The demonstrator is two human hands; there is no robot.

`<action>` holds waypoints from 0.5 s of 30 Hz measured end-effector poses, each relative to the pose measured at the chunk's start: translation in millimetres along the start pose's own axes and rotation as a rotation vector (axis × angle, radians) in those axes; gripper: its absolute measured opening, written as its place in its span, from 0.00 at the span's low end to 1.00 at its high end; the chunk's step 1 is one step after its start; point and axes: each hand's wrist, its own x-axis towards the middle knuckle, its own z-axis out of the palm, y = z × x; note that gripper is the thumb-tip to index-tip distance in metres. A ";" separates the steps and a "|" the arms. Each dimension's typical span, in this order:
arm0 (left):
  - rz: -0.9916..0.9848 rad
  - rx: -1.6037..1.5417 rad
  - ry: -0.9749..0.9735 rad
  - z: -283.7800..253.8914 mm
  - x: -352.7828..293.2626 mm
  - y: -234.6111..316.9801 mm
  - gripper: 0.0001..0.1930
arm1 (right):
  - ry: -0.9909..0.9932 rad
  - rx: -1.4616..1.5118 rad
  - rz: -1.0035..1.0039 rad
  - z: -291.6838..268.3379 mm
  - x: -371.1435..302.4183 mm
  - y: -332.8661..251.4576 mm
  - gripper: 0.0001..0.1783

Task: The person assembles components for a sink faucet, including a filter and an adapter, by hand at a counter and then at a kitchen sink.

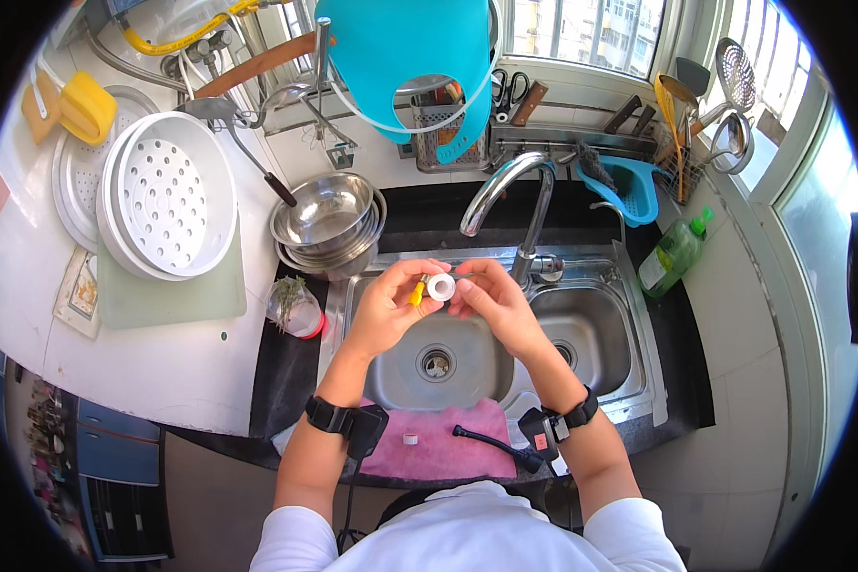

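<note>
Pretty sure I'm looking at home kitchen here. Double steel sink (591, 329) right under hands (448, 305), curved tap (505, 186) just beyond them. Stacked steel bowls (329, 224) and white steamer tray (167, 195) off to left of hands on counter. Utensil rack (448, 124) with scissors, knives, ladles beyond hands along window (582, 33). Green dish soap bottle (675, 253) to right, pink cloth (439, 443) near wrists.
</note>
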 end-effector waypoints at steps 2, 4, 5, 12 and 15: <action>0.005 0.017 -0.007 0.5 -2.6 -0.4 0.16 | -0.063 -0.063 0.017 6.9 -3.9 -1.7 0.16; 0.007 0.058 -0.012 1.4 -5.2 0.4 0.16 | -0.022 -0.074 0.009 13.7 -5.3 -4.8 0.14; 0.008 0.091 -0.013 2.1 -6.5 1.5 0.15 | -0.021 -0.085 0.012 13.4 -4.9 -4.5 0.14; -0.034 0.222 0.020 1.8 -15.6 9.1 0.17 | 0.144 -0.306 -0.110 22.8 -16.4 -4.9 0.12; -0.034 0.246 0.031 1.4 -19.9 10.5 0.17 | 0.147 -0.760 -0.388 25.9 -24.2 -10.1 0.09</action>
